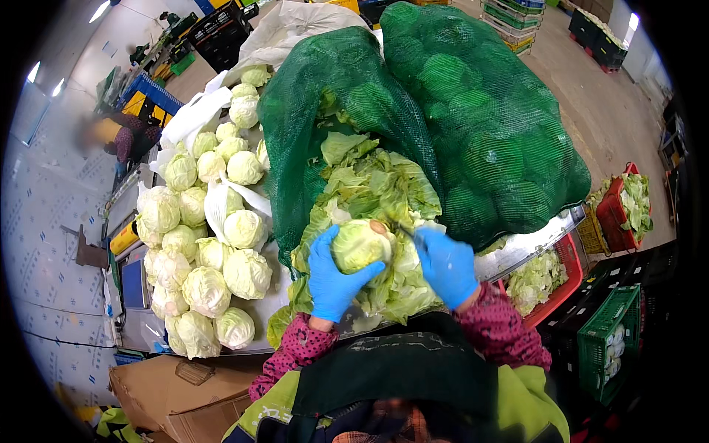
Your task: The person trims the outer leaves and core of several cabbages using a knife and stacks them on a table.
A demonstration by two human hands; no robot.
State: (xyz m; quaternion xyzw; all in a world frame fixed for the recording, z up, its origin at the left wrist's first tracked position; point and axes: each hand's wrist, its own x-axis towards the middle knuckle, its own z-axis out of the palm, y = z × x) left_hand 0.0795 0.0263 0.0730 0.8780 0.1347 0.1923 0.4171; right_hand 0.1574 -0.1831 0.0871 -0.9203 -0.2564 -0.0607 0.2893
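Observation:
My left hand (337,277), in a blue glove, grips a pale green cabbage head (360,246) from the left and below. The brownish cut stem of the cabbage faces up and to the right. Close by on the right, my gloved right hand (447,266) is closed around a tool, apparently a knife (406,229); motion blurs its dark blade near the stem. Under both hands lies a heap of loose cabbage leaves (382,183). It spills from the mouth of a green mesh sack (302,105), which still has cabbages inside.
Trimmed cabbages (206,290) are piled on the table's left side. A second full mesh sack (482,127) lies at the right. Beside the table's right edge is a red crate (576,271) of leaves. A cardboard box (183,387) sits at lower left; another person (124,133) stands beyond.

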